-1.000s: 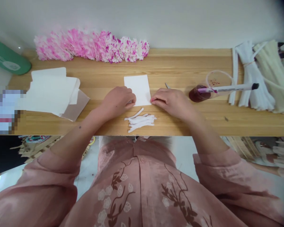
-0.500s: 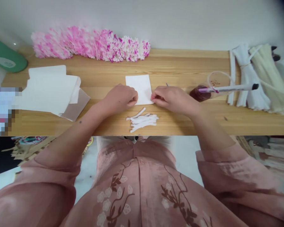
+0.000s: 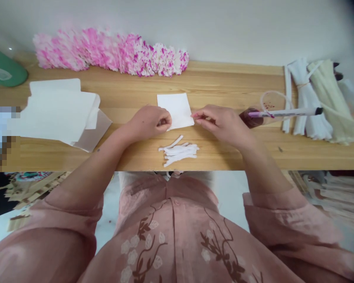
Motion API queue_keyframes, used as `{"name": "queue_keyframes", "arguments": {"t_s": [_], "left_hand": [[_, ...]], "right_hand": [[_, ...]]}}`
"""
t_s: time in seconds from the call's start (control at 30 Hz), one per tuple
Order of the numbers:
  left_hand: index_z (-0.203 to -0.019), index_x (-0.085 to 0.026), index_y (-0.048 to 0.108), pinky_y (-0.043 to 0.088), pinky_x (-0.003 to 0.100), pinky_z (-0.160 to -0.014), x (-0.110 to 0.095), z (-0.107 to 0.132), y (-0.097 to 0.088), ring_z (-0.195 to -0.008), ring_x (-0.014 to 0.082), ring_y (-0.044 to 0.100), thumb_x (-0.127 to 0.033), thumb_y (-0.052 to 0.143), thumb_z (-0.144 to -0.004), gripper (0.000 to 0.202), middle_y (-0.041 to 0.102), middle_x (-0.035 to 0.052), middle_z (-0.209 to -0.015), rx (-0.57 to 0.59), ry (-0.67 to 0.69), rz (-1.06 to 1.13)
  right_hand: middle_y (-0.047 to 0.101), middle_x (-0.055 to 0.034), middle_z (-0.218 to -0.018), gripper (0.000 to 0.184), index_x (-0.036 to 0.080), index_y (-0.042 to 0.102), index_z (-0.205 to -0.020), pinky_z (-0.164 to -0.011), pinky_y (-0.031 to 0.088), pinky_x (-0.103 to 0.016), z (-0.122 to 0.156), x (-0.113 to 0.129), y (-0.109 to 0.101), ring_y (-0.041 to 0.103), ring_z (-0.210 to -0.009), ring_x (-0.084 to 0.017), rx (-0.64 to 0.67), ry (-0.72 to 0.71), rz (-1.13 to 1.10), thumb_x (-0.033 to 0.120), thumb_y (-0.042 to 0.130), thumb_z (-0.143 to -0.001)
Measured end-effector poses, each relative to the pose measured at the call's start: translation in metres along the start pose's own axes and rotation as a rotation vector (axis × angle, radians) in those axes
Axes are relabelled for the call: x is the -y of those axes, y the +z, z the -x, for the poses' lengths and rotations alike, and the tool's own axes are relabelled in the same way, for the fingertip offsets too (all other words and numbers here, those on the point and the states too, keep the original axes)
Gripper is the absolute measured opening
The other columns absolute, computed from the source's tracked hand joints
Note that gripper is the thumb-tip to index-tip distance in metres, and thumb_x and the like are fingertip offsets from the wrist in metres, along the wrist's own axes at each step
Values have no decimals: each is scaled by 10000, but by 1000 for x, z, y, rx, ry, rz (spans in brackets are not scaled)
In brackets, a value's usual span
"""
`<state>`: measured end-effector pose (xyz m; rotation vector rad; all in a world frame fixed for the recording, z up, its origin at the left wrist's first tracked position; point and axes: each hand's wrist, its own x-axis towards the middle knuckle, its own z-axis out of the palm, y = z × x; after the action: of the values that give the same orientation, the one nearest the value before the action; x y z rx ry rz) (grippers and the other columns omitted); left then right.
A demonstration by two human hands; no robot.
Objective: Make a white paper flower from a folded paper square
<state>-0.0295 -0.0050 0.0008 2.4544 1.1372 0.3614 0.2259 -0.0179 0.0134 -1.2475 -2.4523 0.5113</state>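
A white square of paper (image 3: 177,108) lies on the wooden table between my hands. My left hand (image 3: 152,121) is curled closed at its lower left side, with the fingertips tucked against the sheet. At its right edge, the thumb and forefinger of my right hand (image 3: 216,120) are pinched together on the paper. Just below the paper, toward me, lies a small pile of short white fuzzy strips (image 3: 181,150), one of them set apart at an angle.
Pink and white ruffled flowers (image 3: 112,53) line the wall. White sheets (image 3: 59,108) and a green container (image 3: 6,67) are at left. A cup of dark liquid (image 3: 252,117) with a marker pen (image 3: 295,113) across it stands right, beside bundled white strips (image 3: 306,98).
The paper's lower right corner has shifted slightly right and away from me. My right hand has moved a little with it. My left hand stays nearly in place.
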Motion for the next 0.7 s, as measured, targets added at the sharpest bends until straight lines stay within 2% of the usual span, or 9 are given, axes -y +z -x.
{"name": "queue_keyframes", "arguments": {"t_s": [0.43,0.7], "left_hand": [[-788,-165,672,351,230,-596,4,1,-2,-617,114,542,-240,527,-792,163,699,17,-723,-2,-28,83],[-794,-159,664,359,224,-598,2,2,-4,-600,104,532,-247,528,-797,162,682,10,-712,13,-76,117]], "right_hand": [[724,-48,-954,196,251,700,-1014,-764,481,-358,5,3,11,642,-815,-213,-77,57,-83,279,540,-905],[734,-65,-970,282,209,695,-1077,-743,472,-321,6,6,9,655,-841,-207,-139,80,-141,345,481,-954]]}}
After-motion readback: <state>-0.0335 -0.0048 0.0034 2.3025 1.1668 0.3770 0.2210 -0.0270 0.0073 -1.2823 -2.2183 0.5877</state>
